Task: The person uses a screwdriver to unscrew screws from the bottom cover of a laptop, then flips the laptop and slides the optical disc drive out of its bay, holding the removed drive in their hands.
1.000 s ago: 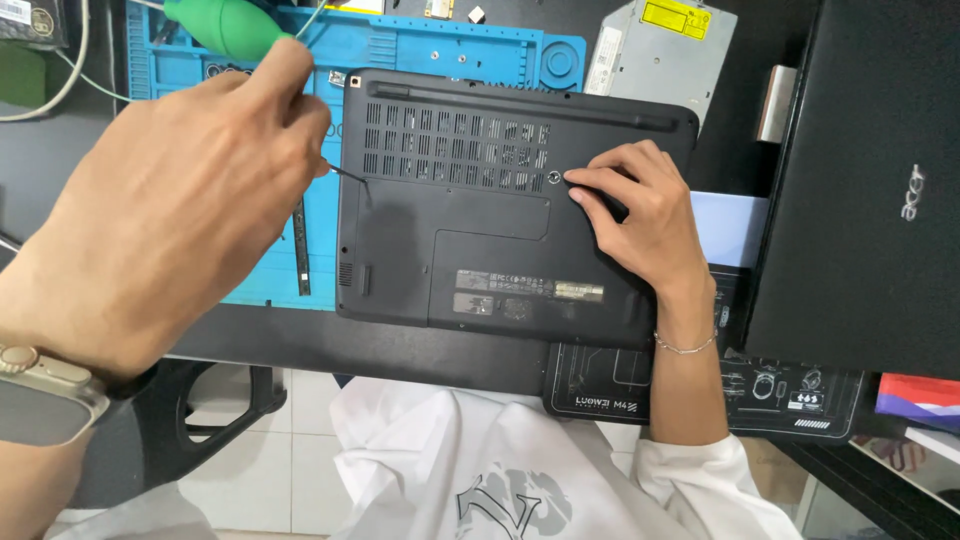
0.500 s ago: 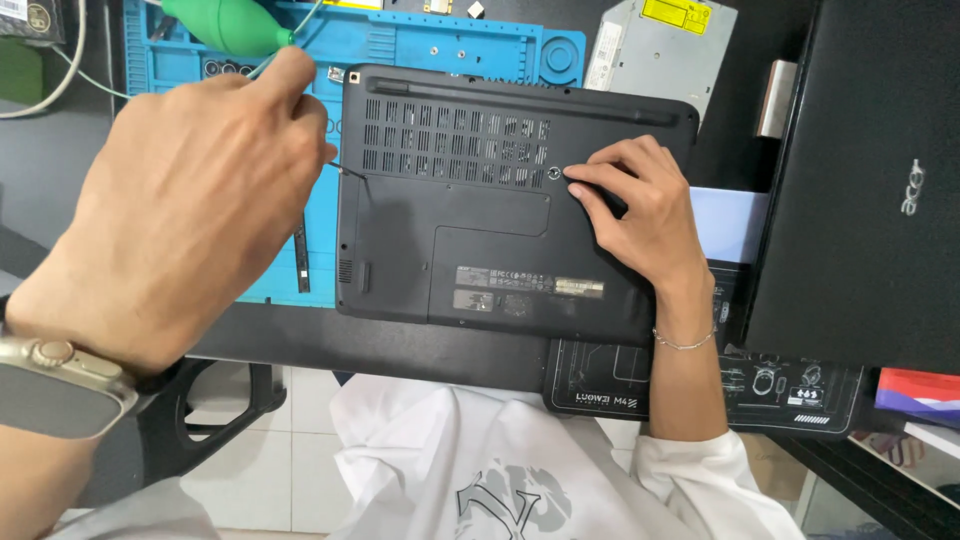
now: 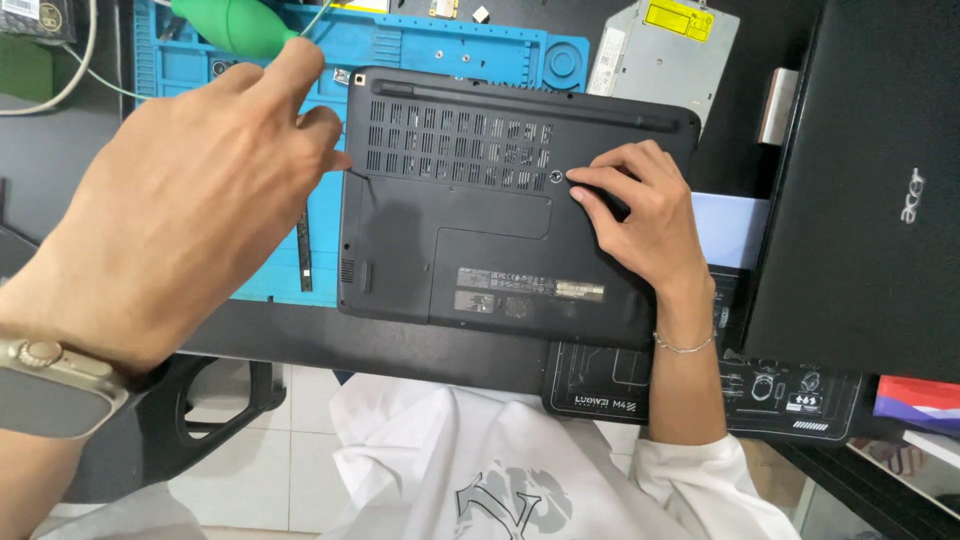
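Note:
A black laptop (image 3: 480,250) lies bottom-up on the desk, vents facing up. My right hand (image 3: 640,215) rests on its right part, fingertips beside a round screw (image 3: 557,178), holding nothing. My left hand (image 3: 190,210), with a watch on the wrist, hovers close to the camera over the laptop's left edge. Its fingers are curled with the index finger pointing up. A thin rod (image 3: 318,18) shows just past that fingertip. The back of the hand hides whether it grips the rod.
A blue work mat (image 3: 450,45) lies under and behind the laptop, with a green air blower (image 3: 235,25) on it. A silver drive (image 3: 665,50) sits behind, a second black laptop (image 3: 870,190) at right, a dark printed mat (image 3: 720,385) at the front.
Almost nothing differs. My left hand drifts slightly over the laptop's left edge. My right hand stays on the laptop by the screw.

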